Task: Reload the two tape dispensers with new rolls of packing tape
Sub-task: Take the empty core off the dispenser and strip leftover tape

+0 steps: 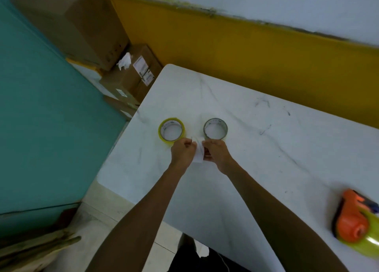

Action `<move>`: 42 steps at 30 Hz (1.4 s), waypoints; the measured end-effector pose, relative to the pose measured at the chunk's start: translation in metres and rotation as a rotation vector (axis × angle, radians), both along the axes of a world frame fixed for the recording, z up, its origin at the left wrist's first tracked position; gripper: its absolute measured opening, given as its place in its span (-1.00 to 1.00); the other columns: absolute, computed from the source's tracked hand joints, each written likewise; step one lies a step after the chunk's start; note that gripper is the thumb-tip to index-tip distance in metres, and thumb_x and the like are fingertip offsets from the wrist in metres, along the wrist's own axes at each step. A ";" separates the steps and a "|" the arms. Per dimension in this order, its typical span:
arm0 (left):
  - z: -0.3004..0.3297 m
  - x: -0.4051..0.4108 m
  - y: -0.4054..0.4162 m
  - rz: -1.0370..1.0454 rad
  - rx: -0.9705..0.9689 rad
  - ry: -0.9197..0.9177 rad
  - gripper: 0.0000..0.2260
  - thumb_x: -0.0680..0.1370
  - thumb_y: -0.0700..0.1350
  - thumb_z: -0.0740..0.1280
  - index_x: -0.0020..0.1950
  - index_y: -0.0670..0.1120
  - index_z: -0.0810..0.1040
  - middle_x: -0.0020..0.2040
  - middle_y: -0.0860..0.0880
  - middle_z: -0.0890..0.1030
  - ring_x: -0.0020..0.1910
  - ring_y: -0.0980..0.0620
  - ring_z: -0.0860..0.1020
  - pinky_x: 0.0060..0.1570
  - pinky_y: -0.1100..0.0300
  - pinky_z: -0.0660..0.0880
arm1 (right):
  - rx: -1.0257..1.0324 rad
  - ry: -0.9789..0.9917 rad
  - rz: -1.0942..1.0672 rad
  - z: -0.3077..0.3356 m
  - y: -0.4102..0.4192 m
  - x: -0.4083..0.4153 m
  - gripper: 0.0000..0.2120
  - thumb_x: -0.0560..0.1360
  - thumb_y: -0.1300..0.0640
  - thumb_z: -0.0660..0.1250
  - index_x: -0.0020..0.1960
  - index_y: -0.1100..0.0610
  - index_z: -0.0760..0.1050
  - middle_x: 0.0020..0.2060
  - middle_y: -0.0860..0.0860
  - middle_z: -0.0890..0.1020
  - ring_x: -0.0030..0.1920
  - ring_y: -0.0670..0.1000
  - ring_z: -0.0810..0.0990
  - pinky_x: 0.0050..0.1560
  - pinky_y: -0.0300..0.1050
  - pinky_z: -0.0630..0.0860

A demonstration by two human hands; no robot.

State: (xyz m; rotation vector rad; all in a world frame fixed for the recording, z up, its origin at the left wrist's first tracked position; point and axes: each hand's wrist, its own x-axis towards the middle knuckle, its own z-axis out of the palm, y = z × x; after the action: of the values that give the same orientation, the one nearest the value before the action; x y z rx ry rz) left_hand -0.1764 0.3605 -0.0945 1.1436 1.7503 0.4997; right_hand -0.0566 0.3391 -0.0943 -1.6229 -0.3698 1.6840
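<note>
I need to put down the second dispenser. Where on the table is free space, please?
The widest bare patch lies right of the grey roll, between the yellow wall and the orange dispenser. The near table strip between the forearms is also bare. It is crowded by the yellow roll, where the left hand and right hand hold a white piece.

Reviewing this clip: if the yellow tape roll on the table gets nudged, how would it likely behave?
The yellow tape roll lies flat on its side on the table, so it would probably slide rather than roll. Its hollow core suggests it is fairly light. Stood on edge, it would likely roll.
</note>
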 end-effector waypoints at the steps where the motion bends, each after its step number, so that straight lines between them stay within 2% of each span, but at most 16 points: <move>1: 0.000 -0.001 0.002 -0.045 0.045 0.030 -0.84 0.54 -0.15 0.35 0.03 -0.22 0.63 -0.06 -0.10 0.64 -0.10 -0.01 0.54 -0.07 0.16 0.49 | -0.010 0.001 -0.025 0.000 0.000 -0.001 -0.83 0.52 0.25 0.25 0.03 0.30 0.54 -0.10 0.22 0.61 -0.11 0.17 0.63 -0.18 -0.03 0.63; 5: -0.001 -0.002 0.004 -0.218 0.163 0.078 -0.88 0.52 -0.13 0.37 -0.12 -0.17 0.62 -0.22 -0.08 0.64 -0.23 0.01 0.54 -0.18 0.15 0.48 | -0.046 -0.038 -0.064 -0.005 0.000 -0.003 -0.77 0.52 0.21 0.25 0.11 0.30 0.53 -0.05 0.23 0.64 -0.12 0.15 0.66 -0.19 -0.03 0.63; 7: -0.002 -0.004 0.000 -0.306 0.212 0.103 -0.84 0.50 -0.11 0.36 -0.27 -0.08 0.49 -0.40 0.02 0.51 -0.36 0.03 0.45 -0.30 0.16 0.41 | -0.098 -0.082 -0.049 -0.011 -0.004 -0.002 -0.77 0.51 0.18 0.27 0.06 0.30 0.55 -0.11 0.22 0.66 -0.15 0.13 0.67 -0.15 -0.04 0.64; 9: -0.003 -0.006 -0.005 -0.414 0.250 0.152 -0.80 0.49 -0.10 0.33 -0.30 -0.05 0.39 -0.48 0.06 0.38 -0.41 0.04 0.38 -0.37 0.18 0.31 | -0.152 -0.130 -0.017 -0.015 -0.008 -0.003 -0.79 0.49 0.15 0.28 -0.01 0.29 0.56 -0.19 0.18 0.65 -0.21 0.09 0.65 -0.16 -0.06 0.64; 13: -0.012 -0.011 -0.011 -0.569 0.258 0.253 -0.85 0.52 -0.06 0.32 -0.23 -0.06 0.47 -0.43 0.06 0.41 -0.36 0.03 0.42 -0.35 0.19 0.29 | -0.282 -0.222 0.036 -0.020 -0.010 -0.002 -0.87 0.49 0.18 0.31 -0.19 0.21 0.52 -0.27 0.14 0.58 -0.27 0.07 0.55 -0.20 -0.09 0.57; 18: -0.029 -0.012 -0.025 -0.703 0.225 0.289 -0.90 0.54 -0.11 0.32 -0.04 -0.12 0.58 -0.15 -0.09 0.63 -0.15 -0.08 0.58 -0.20 0.10 0.45 | -0.317 -0.213 0.024 -0.028 -0.018 0.005 -0.88 0.53 0.20 0.28 -0.16 0.21 0.48 -0.28 0.16 0.54 -0.33 0.08 0.51 -0.31 -0.13 0.50; 22: -0.034 -0.010 -0.028 -0.703 0.264 0.314 -0.90 0.52 -0.12 0.32 -0.08 -0.14 0.55 -0.14 -0.10 0.62 -0.15 -0.09 0.57 -0.25 0.13 0.39 | -0.302 -0.207 0.004 -0.033 -0.024 0.013 -0.90 0.53 0.20 0.28 -0.14 0.21 0.48 -0.30 0.15 0.54 -0.37 0.06 0.51 -0.35 -0.16 0.51; 28: -0.024 -0.009 -0.021 -0.574 0.218 0.249 -0.81 0.48 0.02 0.33 -0.21 -0.08 0.51 -0.23 -0.02 0.58 -0.24 0.00 0.54 -0.25 0.12 0.47 | -0.297 -0.201 -0.003 -0.033 -0.025 0.016 -0.90 0.51 0.19 0.31 -0.13 0.21 0.51 -0.29 0.16 0.58 -0.35 0.07 0.55 -0.31 -0.16 0.56; 30: -0.014 -0.007 -0.011 -0.545 0.279 0.249 -0.83 0.49 -0.01 0.31 -0.20 -0.09 0.54 -0.21 -0.02 0.60 -0.24 0.02 0.53 -0.26 0.12 0.45 | -0.284 -0.229 0.011 -0.031 -0.022 0.017 -0.89 0.51 0.17 0.31 -0.12 0.22 0.52 -0.29 0.15 0.60 -0.32 0.08 0.59 -0.27 -0.12 0.59; 32: -0.001 -0.009 0.004 -0.500 0.341 0.273 -0.85 0.50 -0.07 0.30 -0.20 -0.12 0.55 -0.23 -0.07 0.60 -0.28 0.03 0.48 -0.30 0.14 0.36 | -0.263 -0.235 0.007 -0.026 -0.019 0.018 -0.90 0.50 0.17 0.31 -0.12 0.21 0.52 -0.29 0.13 0.60 -0.30 0.08 0.60 -0.24 -0.09 0.61; 36: 0.020 -0.026 0.042 -0.392 0.423 0.310 -0.84 0.48 -0.15 0.31 -0.31 -0.11 0.45 -0.35 -0.05 0.49 -0.32 -0.01 0.43 -0.31 0.08 0.35 | -0.187 -0.221 0.003 -0.017 -0.011 0.018 -0.90 0.52 0.18 0.28 -0.15 0.17 0.52 -0.29 0.12 0.60 -0.26 0.09 0.61 -0.08 0.01 0.61; 39: 0.021 -0.039 0.061 -0.389 0.361 0.388 -0.85 0.50 -0.09 0.32 -0.15 -0.16 0.60 -0.14 -0.14 0.63 -0.13 -0.11 0.58 -0.16 0.07 0.47 | -0.154 -0.230 0.006 -0.013 -0.006 0.019 -0.90 0.52 0.18 0.27 -0.10 0.20 0.53 -0.27 0.12 0.60 -0.26 0.08 0.61 -0.11 0.00 0.61; 42: 0.013 -0.043 0.066 -0.405 0.255 0.418 -0.81 0.51 -0.04 0.32 -0.04 -0.13 0.64 0.01 -0.15 0.66 0.02 -0.15 0.61 -0.05 0.09 0.49 | -0.148 -0.243 0.022 -0.016 -0.005 0.021 -0.88 0.52 0.19 0.27 -0.05 0.23 0.53 -0.28 0.12 0.59 -0.28 0.07 0.60 -0.13 -0.02 0.61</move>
State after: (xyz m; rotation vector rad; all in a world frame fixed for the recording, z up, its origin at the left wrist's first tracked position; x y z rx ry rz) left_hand -0.2191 0.4270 -0.0813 1.8408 1.7612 0.2488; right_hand -0.0353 0.3336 -0.1099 -1.9473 -0.3900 1.5645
